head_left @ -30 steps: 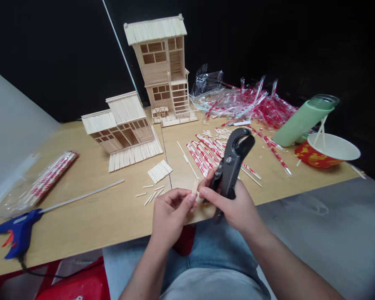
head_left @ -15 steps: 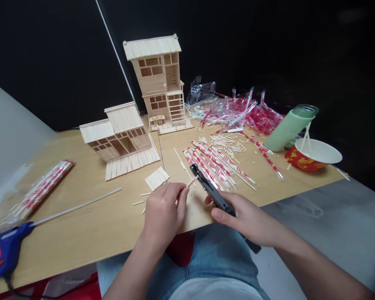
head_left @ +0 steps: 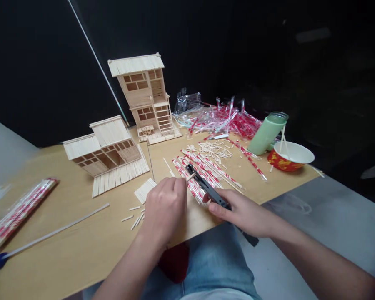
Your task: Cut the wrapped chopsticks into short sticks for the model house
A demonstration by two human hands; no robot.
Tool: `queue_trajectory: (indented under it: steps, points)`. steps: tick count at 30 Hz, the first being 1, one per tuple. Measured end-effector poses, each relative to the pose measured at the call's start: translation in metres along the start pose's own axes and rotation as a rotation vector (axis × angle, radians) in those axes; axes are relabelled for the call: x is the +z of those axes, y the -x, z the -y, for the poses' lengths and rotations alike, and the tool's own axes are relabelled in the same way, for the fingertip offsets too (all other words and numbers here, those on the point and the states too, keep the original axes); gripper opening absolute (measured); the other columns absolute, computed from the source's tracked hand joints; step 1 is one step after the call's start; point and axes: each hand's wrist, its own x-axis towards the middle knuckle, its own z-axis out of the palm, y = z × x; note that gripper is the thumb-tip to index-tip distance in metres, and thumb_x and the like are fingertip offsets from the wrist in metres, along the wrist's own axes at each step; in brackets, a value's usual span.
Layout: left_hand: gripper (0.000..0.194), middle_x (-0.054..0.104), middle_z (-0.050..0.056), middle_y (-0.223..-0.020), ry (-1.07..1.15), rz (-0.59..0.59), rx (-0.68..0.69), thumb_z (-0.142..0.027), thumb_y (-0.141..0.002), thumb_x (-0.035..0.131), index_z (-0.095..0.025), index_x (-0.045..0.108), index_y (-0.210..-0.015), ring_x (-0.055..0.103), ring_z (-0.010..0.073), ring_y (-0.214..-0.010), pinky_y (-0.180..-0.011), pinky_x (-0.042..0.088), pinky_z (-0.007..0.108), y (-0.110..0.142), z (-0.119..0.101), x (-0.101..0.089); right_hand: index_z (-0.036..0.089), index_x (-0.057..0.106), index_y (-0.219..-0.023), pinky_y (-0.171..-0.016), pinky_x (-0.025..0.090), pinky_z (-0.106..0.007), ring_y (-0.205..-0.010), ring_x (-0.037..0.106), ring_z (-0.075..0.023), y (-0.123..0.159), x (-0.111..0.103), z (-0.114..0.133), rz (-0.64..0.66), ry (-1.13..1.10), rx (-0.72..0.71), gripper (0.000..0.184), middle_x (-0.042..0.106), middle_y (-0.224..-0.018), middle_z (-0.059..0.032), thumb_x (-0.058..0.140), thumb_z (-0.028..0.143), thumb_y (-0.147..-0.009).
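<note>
Left hand [head_left: 166,205] pinches stick [head_left: 191,177]; right hand [head_left: 242,211] grips cutter [head_left: 211,189]. Right of the hands: bowl [head_left: 286,166], chopsticks [head_left: 283,143] inside.

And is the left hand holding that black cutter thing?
No, the black cutter is in the right hand, and the left hand holds a small stick.

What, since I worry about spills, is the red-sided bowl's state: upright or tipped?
Upright: the bowl sits base-down on the table, its white inside facing up, with pale sticks rising from it.
</note>
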Motion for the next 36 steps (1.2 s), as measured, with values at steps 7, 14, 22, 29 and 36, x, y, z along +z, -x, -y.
queue_trajectory:
  steps: [7,14,22,29,36]
  points:
    - [0.015,0.065,0.004,-0.071,-0.003,0.019,0.041,-0.017,-0.094,0.057,-0.019,0.064,-0.082,0.058,0.0210,-0.064,-0.058,0.035,0.033,-0.012,-0.009,0.004,0.019,0.055,-0.079,-0.067,0.042,-0.029,-0.070,0.057,-0.0163,0.002,-0.013,-0.005,0.032,-0.034,0.036,0.051,0.061,-0.071,-0.0008,0.043,0.065,-0.096]
    - [0.019,0.064,0.005,-0.070,-0.063,0.057,0.107,-0.015,-0.095,0.053,-0.018,0.063,-0.080,0.060,0.0216,-0.065,-0.057,0.036,0.031,-0.028,-0.018,0.005,0.019,0.055,-0.070,-0.062,0.044,-0.028,-0.060,0.059,-0.0161,0.004,-0.021,-0.010,-0.006,-0.057,0.093,0.055,0.061,-0.060,-0.0009,0.043,0.067,-0.095]
    - [0.023,0.068,0.013,-0.079,0.021,0.234,0.118,-0.001,-0.088,0.047,-0.013,0.066,-0.086,0.067,0.0276,-0.078,-0.063,0.046,0.032,-0.069,-0.032,0.010,0.021,0.051,-0.056,-0.055,0.043,-0.029,-0.049,0.057,-0.0167,0.001,-0.039,-0.015,-0.192,0.080,0.122,0.050,0.059,-0.048,-0.0005,0.055,0.056,-0.092]
    - [0.025,0.072,0.020,-0.092,0.494,0.304,-0.112,0.003,-0.082,0.047,-0.009,0.069,-0.085,0.069,0.0302,-0.093,-0.081,0.049,0.039,-0.119,-0.046,0.052,0.022,0.046,-0.048,-0.050,0.043,-0.029,-0.037,0.052,-0.0150,-0.021,-0.061,-0.049,-0.247,0.083,0.318,0.057,0.053,-0.038,-0.0010,0.052,0.056,-0.093]
    - [0.017,0.068,0.008,-0.067,1.077,0.299,-0.453,-0.020,-0.079,0.067,-0.016,0.066,-0.063,0.067,0.0225,-0.076,-0.074,0.047,0.032,-0.115,-0.038,0.069,0.021,0.046,-0.055,-0.042,0.039,-0.024,-0.035,0.048,-0.0115,-0.027,-0.075,-0.062,-0.307,-0.117,0.219,0.048,0.050,-0.040,0.0034,0.059,0.054,-0.088]
